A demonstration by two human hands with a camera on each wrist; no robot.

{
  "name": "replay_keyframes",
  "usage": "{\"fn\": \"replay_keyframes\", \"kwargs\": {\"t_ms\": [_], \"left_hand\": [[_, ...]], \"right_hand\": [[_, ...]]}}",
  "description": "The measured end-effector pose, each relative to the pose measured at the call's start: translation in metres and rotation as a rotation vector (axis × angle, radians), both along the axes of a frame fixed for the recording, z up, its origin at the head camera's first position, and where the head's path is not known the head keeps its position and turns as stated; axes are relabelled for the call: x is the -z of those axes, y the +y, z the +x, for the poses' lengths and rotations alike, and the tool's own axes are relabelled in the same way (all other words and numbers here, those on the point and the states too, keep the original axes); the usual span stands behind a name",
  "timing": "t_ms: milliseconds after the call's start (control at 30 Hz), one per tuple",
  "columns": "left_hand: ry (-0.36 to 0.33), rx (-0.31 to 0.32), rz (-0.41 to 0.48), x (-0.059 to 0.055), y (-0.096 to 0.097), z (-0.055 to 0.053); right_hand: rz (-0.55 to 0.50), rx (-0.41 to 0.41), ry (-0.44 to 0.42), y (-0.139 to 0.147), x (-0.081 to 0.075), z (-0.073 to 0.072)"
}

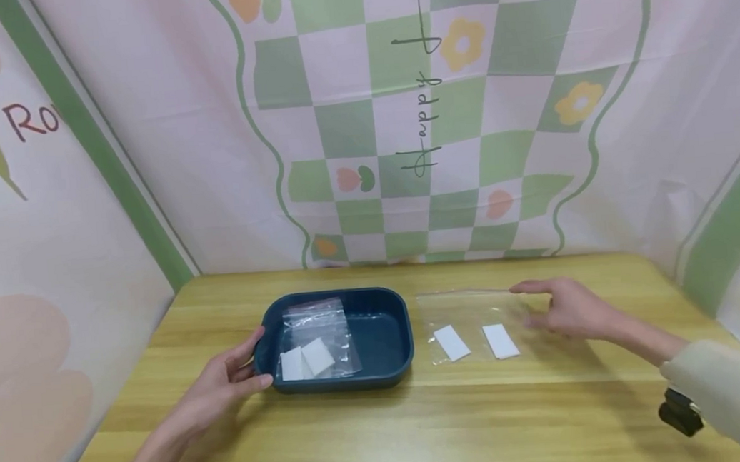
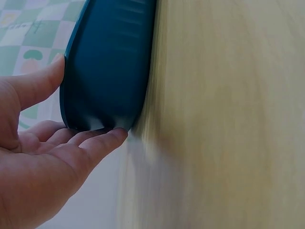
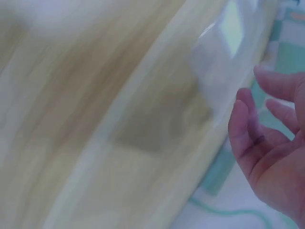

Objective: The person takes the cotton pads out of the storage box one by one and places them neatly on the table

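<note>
On the left, a dark blue tray [image 1: 378, 341] stands on the table. My left hand [image 1: 216, 388] grips its left end, thumb at the front corner and fingers along the end wall; the left wrist view shows thumb and fingers on the tray [image 2: 112, 62]. Inside lie clear plastic bags [image 1: 324, 316] with white rectangles [image 1: 317, 356] in them. To the tray's right lies clear plastic [image 1: 465, 306] with two white rectangles [image 1: 501, 341]; I cannot tell whether it is one bag or two. My right hand [image 1: 572, 310] has its index fingertip at the top right corner, thumb and index apart.
The wooden table [image 1: 384, 430] runs back to a hanging checked cloth [image 1: 407, 207]. More cloth [image 1: 58, 281] closes off the left side. A dark device [image 1: 679, 412] sits on the right wrist.
</note>
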State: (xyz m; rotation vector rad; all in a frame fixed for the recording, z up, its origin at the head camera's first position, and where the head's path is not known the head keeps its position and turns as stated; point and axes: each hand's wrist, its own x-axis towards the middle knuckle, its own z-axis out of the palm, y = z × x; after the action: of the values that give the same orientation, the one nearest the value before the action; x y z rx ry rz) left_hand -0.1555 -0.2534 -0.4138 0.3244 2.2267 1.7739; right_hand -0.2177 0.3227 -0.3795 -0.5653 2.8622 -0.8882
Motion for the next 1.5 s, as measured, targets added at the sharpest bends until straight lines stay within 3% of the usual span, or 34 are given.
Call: {"fn": "replay_keyframes", "kwargs": {"t_ms": [300,567,767,967,1167,1500], "left_hand": [[0.005,-0.002,-0.005,0.0,-0.001,0.001],[-0.004,-0.004,-0.008,-0.001,-0.001,0.0],[0.0,-0.007,0.015,0.0,-0.001,0.001],[0.017,0.007,0.032,0.002,-0.002,-0.001],[0.001,0.004,0.031,0.003,-0.001,-0.003],[0.007,0.021,0.06,0.001,-0.001,-0.002]], "right_hand": [[-0.113,0.062,-0.058,-0.075,-0.041,0.009],[-0.191,-0.112,-0.059,-0.152,-0.054,0.005],[-0.195,-0.263,-0.062,-0.204,-0.046,-0.002],[-0.176,-0.343,-0.063,-0.238,-0.028,-0.012],[-0.209,-0.318,-0.231,-0.251,-0.015,-0.019],[-0.267,-0.301,-0.374,-0.26,-0.001,-0.026]]}}
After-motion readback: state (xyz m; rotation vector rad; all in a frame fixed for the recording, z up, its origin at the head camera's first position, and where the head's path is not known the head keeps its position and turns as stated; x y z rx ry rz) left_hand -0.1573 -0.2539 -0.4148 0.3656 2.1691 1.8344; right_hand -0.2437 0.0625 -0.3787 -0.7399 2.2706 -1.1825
